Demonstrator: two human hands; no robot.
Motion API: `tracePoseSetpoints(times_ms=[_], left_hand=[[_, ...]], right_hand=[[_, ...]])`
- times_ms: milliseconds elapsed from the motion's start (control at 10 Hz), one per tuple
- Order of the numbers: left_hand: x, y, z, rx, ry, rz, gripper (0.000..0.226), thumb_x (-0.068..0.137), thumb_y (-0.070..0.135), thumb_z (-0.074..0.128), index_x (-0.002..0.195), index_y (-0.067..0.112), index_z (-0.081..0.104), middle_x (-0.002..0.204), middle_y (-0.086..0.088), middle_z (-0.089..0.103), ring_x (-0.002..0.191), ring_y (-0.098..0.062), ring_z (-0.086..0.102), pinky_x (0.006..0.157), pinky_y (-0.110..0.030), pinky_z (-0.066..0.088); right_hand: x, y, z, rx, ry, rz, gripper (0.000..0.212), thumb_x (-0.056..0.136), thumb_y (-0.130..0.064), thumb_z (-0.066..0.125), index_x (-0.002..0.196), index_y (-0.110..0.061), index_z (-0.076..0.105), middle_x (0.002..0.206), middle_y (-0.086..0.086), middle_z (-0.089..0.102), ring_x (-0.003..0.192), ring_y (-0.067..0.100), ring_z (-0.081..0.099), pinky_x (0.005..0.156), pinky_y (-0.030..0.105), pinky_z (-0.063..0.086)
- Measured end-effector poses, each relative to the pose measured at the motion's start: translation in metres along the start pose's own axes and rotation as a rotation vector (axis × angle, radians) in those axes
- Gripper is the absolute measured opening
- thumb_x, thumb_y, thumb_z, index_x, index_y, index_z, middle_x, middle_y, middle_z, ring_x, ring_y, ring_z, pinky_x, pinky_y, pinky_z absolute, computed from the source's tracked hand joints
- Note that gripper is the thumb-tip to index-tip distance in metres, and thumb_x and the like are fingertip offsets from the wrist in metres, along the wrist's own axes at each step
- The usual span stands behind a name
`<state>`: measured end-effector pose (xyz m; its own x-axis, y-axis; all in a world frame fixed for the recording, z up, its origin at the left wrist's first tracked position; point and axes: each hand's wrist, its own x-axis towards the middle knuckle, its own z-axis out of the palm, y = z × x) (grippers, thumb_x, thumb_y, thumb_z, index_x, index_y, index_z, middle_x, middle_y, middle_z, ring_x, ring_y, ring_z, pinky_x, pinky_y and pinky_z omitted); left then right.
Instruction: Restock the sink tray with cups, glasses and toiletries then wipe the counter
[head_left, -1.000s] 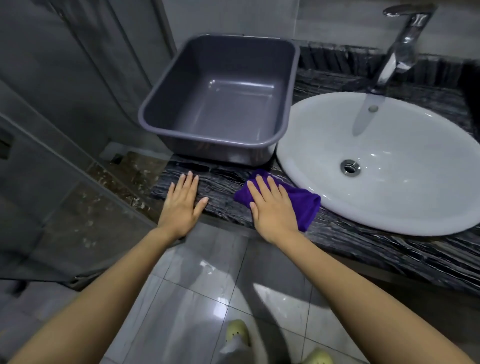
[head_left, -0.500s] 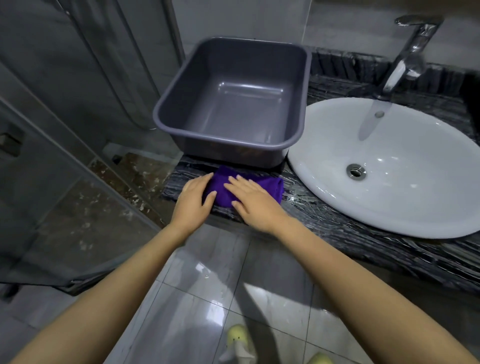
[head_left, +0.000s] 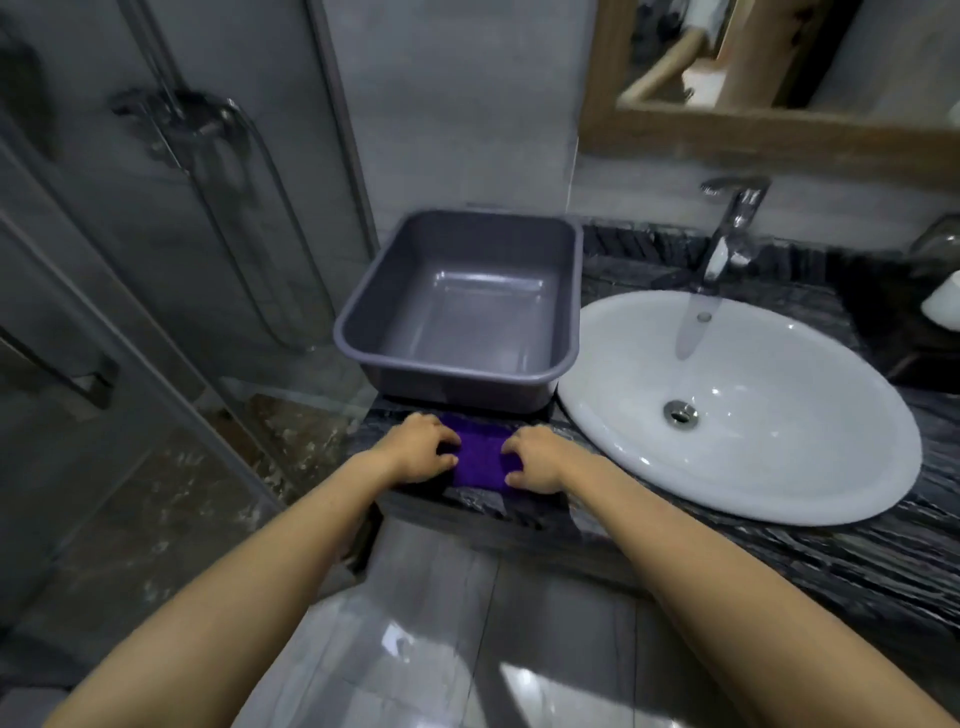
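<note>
A purple cloth (head_left: 479, 457) lies bunched on the dark marbled counter (head_left: 779, 561), just in front of an empty grey plastic tub (head_left: 363, 317). My left hand (head_left: 418, 449) grips the cloth's left end with curled fingers. My right hand (head_left: 535, 462) grips its right end the same way. Both hands rest on the counter near its front edge.
A white oval sink (head_left: 779, 467) with a chrome faucet (head_left: 730, 228) fills the counter to the right. A white object (head_left: 943, 306) and dark items stand at the far right. A glass shower partition (head_left: 156, 312) borders the left. A wood-framed mirror (head_left: 753, 130) hangs above.
The cloth slid left along the counter to the tub's front. My left hand came onto it, and both hands now clutch its ends. The view has pulled back and tilted up.
</note>
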<state>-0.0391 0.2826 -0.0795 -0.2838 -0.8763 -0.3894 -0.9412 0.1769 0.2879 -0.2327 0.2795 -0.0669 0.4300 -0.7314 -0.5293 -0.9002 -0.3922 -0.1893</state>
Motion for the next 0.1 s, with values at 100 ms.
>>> tracePoseSetpoints(times_ms=[100], left_hand=[[-0.0048,0.0098,-0.0357,0.007,-0.179,-0.011,0.042,0.088,0.031,0.055,0.127,0.015,0.055,0.133,-0.005,0.058,0.122,-0.021,0.053,0.102,-0.026,0.037]], right_hand=[[-0.0103,-0.0142,-0.0348,0.024,-0.247,0.016,0.050,0.090,-0.035,0.057,0.133,-0.010,0.051,0.138,0.010,0.052,0.122,0.029,0.052,0.102,0.035,0.042]])
